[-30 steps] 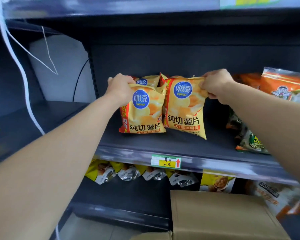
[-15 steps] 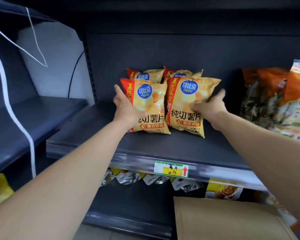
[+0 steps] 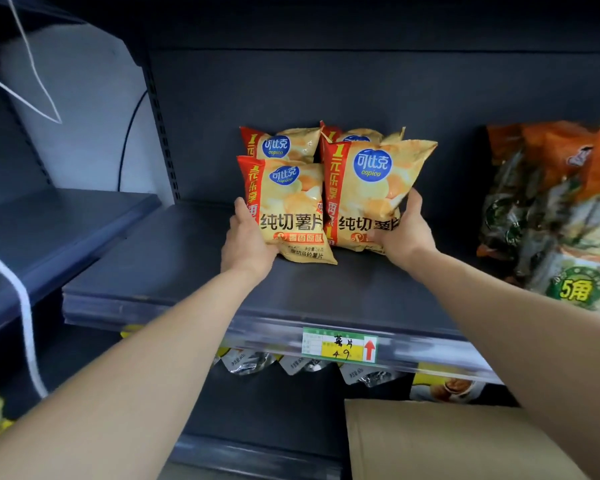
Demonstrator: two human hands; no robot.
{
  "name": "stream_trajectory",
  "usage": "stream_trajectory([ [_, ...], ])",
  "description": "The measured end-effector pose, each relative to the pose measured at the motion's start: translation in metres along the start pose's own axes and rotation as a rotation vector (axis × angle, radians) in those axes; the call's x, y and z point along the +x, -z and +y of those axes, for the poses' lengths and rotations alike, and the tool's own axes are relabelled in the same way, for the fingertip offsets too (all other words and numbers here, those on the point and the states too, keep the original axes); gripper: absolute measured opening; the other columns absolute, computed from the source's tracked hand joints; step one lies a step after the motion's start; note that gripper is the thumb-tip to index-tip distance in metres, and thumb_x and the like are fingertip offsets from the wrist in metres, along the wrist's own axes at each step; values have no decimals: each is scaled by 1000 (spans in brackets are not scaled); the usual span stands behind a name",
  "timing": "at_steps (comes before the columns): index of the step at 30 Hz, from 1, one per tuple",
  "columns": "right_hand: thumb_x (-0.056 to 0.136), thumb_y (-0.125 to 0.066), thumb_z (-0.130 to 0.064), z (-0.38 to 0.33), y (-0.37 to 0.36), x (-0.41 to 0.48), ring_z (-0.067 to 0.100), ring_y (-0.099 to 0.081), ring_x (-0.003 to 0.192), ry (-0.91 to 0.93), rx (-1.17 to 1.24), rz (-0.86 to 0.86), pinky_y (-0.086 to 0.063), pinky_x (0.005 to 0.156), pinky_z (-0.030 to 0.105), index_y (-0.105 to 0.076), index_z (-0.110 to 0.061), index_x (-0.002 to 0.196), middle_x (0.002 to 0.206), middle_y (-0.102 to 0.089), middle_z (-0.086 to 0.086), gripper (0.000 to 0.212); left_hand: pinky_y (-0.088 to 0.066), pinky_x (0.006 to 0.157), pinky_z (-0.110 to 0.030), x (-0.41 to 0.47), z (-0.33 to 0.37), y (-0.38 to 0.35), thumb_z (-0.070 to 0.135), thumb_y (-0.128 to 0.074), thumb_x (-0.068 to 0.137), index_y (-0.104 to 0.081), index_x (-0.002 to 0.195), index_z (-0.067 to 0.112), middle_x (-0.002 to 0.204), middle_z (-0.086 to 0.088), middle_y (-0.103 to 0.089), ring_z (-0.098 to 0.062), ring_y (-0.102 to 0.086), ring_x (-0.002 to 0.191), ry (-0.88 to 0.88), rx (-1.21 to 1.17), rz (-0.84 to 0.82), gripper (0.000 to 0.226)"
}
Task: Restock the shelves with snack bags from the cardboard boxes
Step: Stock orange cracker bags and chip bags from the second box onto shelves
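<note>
Hands cup two front chip bags on the shelf (image 3: 326, 289) — left hand (image 3: 248, 242) clasps the left bag (image 3: 288, 209) at its lower left corner, right hand (image 3: 404, 237) grips the right bag (image 3: 371, 192) at its lower right. Both stand touching, toward the shelf's back edge — two more bags (image 3: 284, 143) behind. A cardboard box (image 3: 447, 441) sits below.

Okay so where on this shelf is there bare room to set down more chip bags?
Bare shelf runs from the left hand to the shelf's left end. A strip lies open between the chip bags and the price tag edge. A narrower gap separates the right hand from the orange and green packs, where it's crowded.
</note>
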State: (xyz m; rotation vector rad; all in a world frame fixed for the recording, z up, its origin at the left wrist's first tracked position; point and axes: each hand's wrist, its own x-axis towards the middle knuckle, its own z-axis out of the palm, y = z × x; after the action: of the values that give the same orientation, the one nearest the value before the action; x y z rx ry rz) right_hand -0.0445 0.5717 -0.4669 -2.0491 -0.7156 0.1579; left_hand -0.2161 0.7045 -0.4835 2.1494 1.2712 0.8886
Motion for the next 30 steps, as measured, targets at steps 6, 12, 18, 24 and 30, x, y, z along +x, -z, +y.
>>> stream_trajectory([
  [6,82,-73,-24,1,0,-7,35,-44,125,-13,-53,62,-43,100,51,-17,-17,144,138,-46,13,84,-45,94,-46,5,6,-2,21,-76,77,-24,138,9,130,-14,-43,-32,-49,116,25,142,-33,82],
  [12,85,-70,-26,-2,9,-23,33,-42,126,-30,-68,97,-42,102,46,-26,-7,140,138,-42,16,73,-45,90,-44,-3,8,15,18,-80,73,-18,143,10,134,-13,-37,-31,-46,121,118,112,-128,94],
  [18,90,-63,-31,-1,25,-54,30,-48,118,-20,-68,68,-43,90,36,-35,-5,135,132,-49,14,60,-42,85,-38,-40,23,38,22,-74,79,-36,129,10,128,-10,-38,-29,-46,117,0,67,-41,64],
  [24,86,-67,-28,16,64,-121,26,-63,76,35,-151,-108,-54,73,36,-63,-8,85,85,-67,13,20,-39,79,-28,-132,54,31,23,-65,87,-50,116,18,111,2,-47,-16,-49,98,-250,19,-237,33],
  [30,86,-66,-17,73,87,-183,20,-58,55,-155,-510,-629,-53,61,29,-66,1,90,75,-66,13,18,-43,72,-26,-238,52,-26,25,-73,79,-63,96,18,93,2,-56,-16,-53,86,-386,170,-818,21],
])
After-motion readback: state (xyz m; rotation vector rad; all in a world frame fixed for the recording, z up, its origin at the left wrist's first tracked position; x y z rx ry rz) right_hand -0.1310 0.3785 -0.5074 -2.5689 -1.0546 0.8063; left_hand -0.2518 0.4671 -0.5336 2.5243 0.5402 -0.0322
